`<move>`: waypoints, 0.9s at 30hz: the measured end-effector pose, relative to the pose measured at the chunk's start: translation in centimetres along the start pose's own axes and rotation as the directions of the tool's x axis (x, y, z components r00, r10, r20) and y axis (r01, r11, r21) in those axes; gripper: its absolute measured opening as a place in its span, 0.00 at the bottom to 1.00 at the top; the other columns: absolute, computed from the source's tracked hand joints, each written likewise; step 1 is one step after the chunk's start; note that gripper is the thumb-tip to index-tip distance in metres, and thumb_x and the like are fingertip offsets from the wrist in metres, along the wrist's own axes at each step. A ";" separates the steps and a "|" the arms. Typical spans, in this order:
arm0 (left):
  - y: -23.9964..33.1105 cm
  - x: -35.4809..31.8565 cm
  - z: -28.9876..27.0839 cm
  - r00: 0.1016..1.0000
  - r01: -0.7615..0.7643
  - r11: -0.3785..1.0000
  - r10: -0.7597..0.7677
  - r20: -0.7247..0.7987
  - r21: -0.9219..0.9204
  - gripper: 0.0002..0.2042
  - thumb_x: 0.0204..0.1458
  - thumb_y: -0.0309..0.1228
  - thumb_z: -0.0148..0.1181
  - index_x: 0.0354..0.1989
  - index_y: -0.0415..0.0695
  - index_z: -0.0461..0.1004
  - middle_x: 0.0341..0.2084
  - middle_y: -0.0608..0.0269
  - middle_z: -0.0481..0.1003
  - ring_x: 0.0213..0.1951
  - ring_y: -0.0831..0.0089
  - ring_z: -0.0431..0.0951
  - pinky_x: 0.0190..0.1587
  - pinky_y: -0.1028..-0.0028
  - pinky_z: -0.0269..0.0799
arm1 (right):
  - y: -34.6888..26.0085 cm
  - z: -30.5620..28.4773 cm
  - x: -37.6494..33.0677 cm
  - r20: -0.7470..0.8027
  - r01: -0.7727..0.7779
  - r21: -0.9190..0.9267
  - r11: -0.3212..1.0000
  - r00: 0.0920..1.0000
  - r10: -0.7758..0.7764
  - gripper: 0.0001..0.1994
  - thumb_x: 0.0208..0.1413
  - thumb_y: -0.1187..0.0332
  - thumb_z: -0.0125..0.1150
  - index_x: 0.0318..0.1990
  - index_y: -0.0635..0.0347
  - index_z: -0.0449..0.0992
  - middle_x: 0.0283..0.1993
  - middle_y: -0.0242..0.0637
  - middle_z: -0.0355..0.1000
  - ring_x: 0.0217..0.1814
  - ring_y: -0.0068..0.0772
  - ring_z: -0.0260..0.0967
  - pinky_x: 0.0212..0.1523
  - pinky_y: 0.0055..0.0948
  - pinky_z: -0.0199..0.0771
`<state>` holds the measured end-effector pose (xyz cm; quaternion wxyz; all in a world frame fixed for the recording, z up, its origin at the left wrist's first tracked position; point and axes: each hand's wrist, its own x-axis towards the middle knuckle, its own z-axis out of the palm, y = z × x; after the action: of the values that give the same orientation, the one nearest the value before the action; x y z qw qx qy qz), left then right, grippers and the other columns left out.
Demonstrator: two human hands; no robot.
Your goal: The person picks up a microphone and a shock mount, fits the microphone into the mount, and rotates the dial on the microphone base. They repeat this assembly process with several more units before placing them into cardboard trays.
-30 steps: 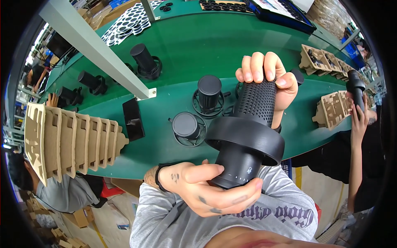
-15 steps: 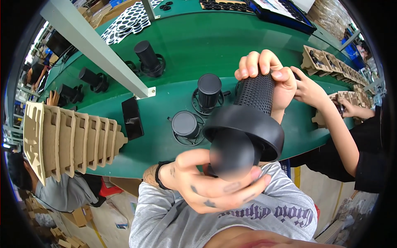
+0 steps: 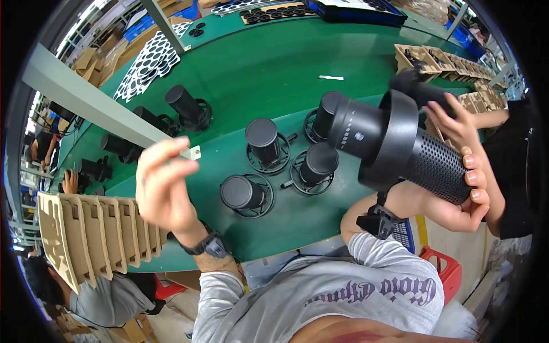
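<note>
My right hand (image 3: pixel 476 191) grips a black microphone (image 3: pixel 443 163) by its perforated mesh end. The microphone lies tilted in the air, a wide black ring around its middle and its smooth end pointing left over the bench. My left hand (image 3: pixel 166 186) is raised at the left, empty, its fingers loosely apart beside the grey post. Between my hands, several more black microphones (image 3: pixel 264 140) stand upright on the green bench (image 3: pixel 286 223), each in a round openwork frame. The microphone in my right hand partly overlaps the view of those behind it.
Stacked brown pulp trays (image 3: pixel 86 234) stand at the left near a grey post (image 3: pixel 94 94). More black microphones (image 3: pixel 186 108) sit farther left. At the right, a co-worker's hand (image 3: pixel 457 123) holds a blurred black thing beside trays (image 3: pixel 420 60). A blue bin (image 3: pixel 363 14) lies at the back.
My left hand has let go of the microphone and moved up to the left. My right hand has carried it rightward and turned it onto its side. The view has shifted.
</note>
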<state>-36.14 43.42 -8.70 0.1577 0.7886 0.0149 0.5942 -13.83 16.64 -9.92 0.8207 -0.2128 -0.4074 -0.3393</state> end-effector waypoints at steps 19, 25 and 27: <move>-17.3 -10.2 1.5 -0.013 0.952 -0.220 -0.720 0.694 -0.211 0.29 0.61 0.49 0.41 0.57 0.34 0.66 0.54 0.53 0.71 0.56 0.63 0.72 0.38 0.74 0.76 | 13.7 -4.5 -4.4 -0.247 -0.398 -0.902 0.170 0.796 0.553 0.17 0.59 0.58 0.58 0.31 0.67 0.78 0.20 0.34 0.72 0.24 0.20 0.66 0.28 0.23 0.65; -19.0 -12.7 5.8 0.047 0.710 -0.427 -0.765 0.642 -0.560 0.27 0.57 0.44 0.56 0.54 0.32 0.62 0.57 0.40 0.64 0.58 0.53 0.69 0.41 0.74 0.80 | 13.4 -5.8 -3.6 -0.084 -0.217 -0.959 0.182 0.832 0.548 0.14 0.55 0.61 0.57 0.34 0.66 0.77 0.28 0.45 0.76 0.32 0.39 0.75 0.33 0.33 0.70; -20.0 -13.7 5.8 0.112 0.602 -0.371 -0.838 0.535 -0.707 0.19 0.55 0.38 0.61 0.46 0.35 0.66 0.52 0.43 0.67 0.54 0.57 0.72 0.47 0.73 0.77 | 13.4 -5.9 -3.8 -0.110 -0.272 -0.925 0.267 0.862 0.495 0.15 0.53 0.60 0.58 0.34 0.67 0.76 0.30 0.48 0.76 0.35 0.44 0.76 0.35 0.35 0.71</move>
<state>-31.40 58.22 -28.19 0.8728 0.2740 0.2437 0.3222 -2.60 23.52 -17.45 0.5714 -0.7562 -0.1645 -0.2732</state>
